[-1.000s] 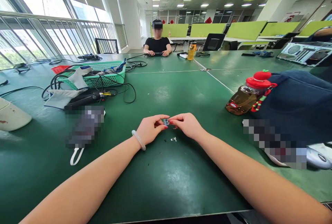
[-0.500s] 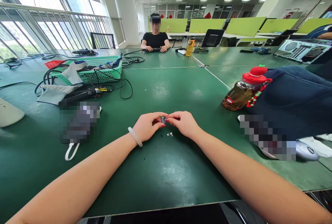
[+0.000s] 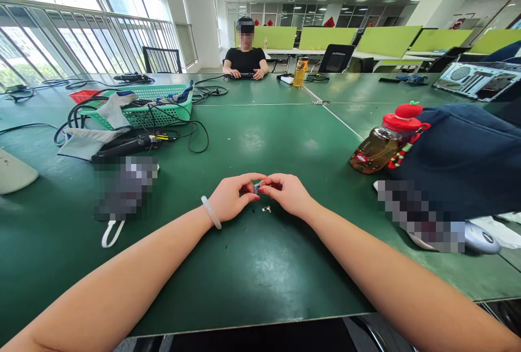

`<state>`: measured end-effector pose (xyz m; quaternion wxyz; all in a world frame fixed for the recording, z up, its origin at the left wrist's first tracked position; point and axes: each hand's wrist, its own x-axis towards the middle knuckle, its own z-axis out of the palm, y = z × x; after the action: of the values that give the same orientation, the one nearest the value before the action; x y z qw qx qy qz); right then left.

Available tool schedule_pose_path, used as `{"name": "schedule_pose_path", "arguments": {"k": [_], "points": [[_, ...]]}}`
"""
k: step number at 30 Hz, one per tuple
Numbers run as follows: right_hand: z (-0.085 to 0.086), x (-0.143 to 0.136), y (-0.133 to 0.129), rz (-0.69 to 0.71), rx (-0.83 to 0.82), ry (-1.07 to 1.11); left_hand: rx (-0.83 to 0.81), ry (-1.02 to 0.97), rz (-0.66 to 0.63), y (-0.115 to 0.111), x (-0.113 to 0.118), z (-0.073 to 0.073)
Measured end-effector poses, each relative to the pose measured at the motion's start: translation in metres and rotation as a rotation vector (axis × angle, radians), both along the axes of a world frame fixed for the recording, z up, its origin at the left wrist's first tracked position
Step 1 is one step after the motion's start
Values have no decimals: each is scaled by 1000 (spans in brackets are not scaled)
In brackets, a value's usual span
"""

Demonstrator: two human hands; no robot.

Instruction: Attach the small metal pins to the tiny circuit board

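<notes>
Between my two hands, just above the green table (image 3: 252, 129), is a small dark part (image 3: 257, 188) with fine detail too small to tell. My left hand (image 3: 234, 195), with a pale bangle on its wrist, pinches it from the left. From the right, my right hand (image 3: 284, 192) closes its thumb and fingers on the same part, and the fingertips of both hands meet. A small white and dark piece (image 3: 266, 209) lies on the table just below the hands, with tiny dark bits near it.
Left are a green basket (image 3: 171, 115) with gloves and cables, and a blurred dark object (image 3: 126, 192) with a white loop. On the right stand a red-lidded bottle (image 3: 372, 148), a navy bag (image 3: 468, 162) and a grey mouse (image 3: 482, 238). A person (image 3: 245, 58) sits opposite.
The fingertips have shifted slightly around the small part, and the right fingers now cover a little more of it. The view has tilted slightly.
</notes>
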<state>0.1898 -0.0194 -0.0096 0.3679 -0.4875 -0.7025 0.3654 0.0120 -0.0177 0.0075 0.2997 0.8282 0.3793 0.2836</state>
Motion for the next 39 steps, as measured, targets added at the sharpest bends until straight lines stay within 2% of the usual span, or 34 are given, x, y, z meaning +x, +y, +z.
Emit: {"name": "schedule_pose_path", "arguments": {"k": [10, 18, 23, 25, 28, 39], "points": [[8, -1, -6, 44, 76, -152, 1, 36, -24, -4, 0, 1], [13, 1, -6, 54, 103, -184, 15, 75, -62, -5, 0, 5], [16, 20, 2, -39, 170, -370, 45, 74, 26, 1, -4, 3], [15, 26, 5, -55, 153, -465, 31, 72, 73, 6, -6, 1], [9, 27, 7, -2, 140, -539, -11, 63, 114, 10, -7, -2], [-3, 9, 6, -15, 208, -739, -131, 77, 101, 11, -7, -9]]}}
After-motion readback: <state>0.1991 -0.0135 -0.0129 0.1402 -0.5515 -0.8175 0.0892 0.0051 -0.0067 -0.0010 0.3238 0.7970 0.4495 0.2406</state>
